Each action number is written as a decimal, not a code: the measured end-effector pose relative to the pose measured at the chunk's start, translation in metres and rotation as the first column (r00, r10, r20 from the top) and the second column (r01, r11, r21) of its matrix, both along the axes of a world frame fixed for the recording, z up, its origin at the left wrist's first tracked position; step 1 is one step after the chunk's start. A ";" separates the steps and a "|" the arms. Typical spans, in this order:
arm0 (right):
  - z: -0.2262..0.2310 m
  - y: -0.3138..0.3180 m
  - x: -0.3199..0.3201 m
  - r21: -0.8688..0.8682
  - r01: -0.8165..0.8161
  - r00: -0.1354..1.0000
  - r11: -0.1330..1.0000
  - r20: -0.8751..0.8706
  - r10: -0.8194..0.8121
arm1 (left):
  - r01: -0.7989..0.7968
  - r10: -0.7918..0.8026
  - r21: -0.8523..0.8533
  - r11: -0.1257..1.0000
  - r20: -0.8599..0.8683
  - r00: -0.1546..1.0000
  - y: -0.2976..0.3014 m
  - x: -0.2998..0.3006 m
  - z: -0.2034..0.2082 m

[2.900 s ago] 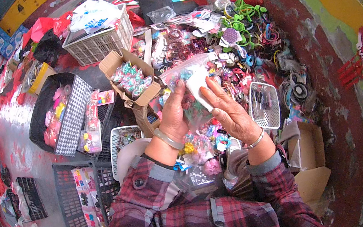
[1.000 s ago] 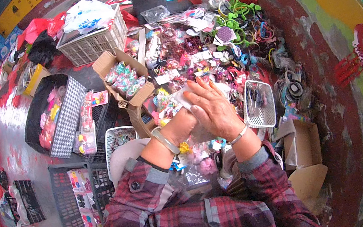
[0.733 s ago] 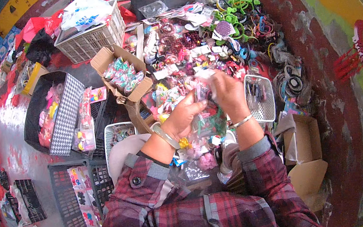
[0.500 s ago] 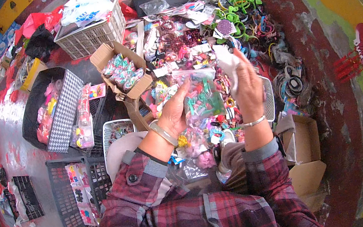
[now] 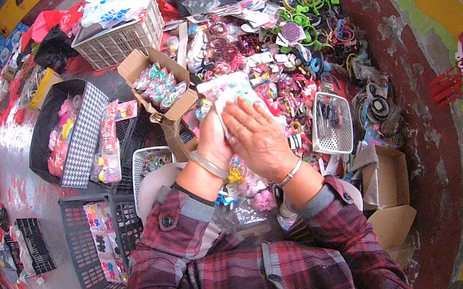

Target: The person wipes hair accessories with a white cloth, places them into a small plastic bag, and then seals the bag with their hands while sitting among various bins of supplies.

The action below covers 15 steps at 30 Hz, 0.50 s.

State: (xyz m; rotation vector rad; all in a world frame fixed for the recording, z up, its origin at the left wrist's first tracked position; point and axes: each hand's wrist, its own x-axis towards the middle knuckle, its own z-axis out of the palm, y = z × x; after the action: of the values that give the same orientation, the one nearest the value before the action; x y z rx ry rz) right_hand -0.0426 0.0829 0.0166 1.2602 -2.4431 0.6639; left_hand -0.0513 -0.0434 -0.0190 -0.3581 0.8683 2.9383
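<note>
My left hand [image 5: 212, 141], with a pale bangle on its wrist, supports a clear plastic bag [image 5: 210, 89] of small colourful hair accessories from its left side. Flat across the bag lies my right hand [image 5: 261, 139], fingers stretched out, pressing a white cloth or tissue [image 5: 230, 96] against it. Most of the bag and part of the white piece are hidden under that hand. Beyond and around both hands spreads a heap of hair ties and trinkets [image 5: 279, 96]. A pink pompom [image 5: 264, 200] lies below my right wrist.
A cardboard box [image 5: 183, 111] of small packets stands just left of my hands. White baskets [image 5: 317, 145] flank the heap. Farther left are a checked fabric bin [image 5: 84, 139] and a dark crate [image 5: 91, 256]. An open carton [image 5: 395, 177] sits at right; green headbands [image 5: 306, 7] lie beyond.
My right hand has swung left and down onto the bag with the white piece, covering most of it. The white basket on the right has come into fuller view.
</note>
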 end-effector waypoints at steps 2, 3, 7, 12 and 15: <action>0.006 0.001 -0.005 -0.005 0.087 0.996 0.996 0.004 -0.087 | -0.007 0.007 0.045 0.999 -0.003 1.000 0.011 0.004 0.014; 0.010 0.002 -0.007 -0.006 0.132 0.991 0.991 0.005 -0.132 | -0.009 0.009 0.068 0.998 -0.005 1.000 0.015 0.005 0.019; 0.005 0.003 -0.016 -0.163 0.255 0.965 0.953 -0.015 -0.261 | 0.016 -0.013 0.041 0.999 -0.081 0.997 0.021 0.005 0.012; -0.007 0.023 -0.039 -0.485 0.526 0.838 0.699 0.436 -0.328 | 0.085 -0.083 0.070 0.994 -0.040 0.996 0.021 0.008 0.018; -0.013 0.063 -0.069 -0.643 0.706 0.617 0.296 0.764 0.188 | 0.097 -0.089 0.147 0.984 -0.058 0.994 0.017 0.008 0.026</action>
State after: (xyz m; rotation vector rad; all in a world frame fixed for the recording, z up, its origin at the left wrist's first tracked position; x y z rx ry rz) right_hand -0.1120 0.1458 0.0034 -0.0883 -1.8455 2.3857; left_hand -0.0434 -0.0260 0.0066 -0.2276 0.6452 2.9139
